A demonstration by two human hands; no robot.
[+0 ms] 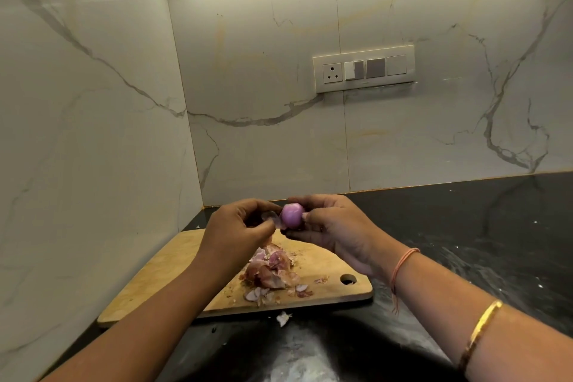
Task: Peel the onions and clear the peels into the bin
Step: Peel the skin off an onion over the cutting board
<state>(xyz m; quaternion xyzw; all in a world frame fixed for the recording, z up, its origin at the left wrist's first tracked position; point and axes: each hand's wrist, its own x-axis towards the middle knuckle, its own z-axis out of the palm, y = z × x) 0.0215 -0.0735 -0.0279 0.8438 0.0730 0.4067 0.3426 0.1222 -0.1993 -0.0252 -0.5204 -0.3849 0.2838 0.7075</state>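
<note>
Peels (273,273) lie heaped on the wooden cutting board (155,282) on the dark counter (465,226); one scrap (283,318) lies just off the board's near edge. Above the board, the right hand (335,229) curls its fingers round a small purple onion (292,216), and the left hand (238,226) pinches a loose skin (269,216) at the onion's side.
</note>
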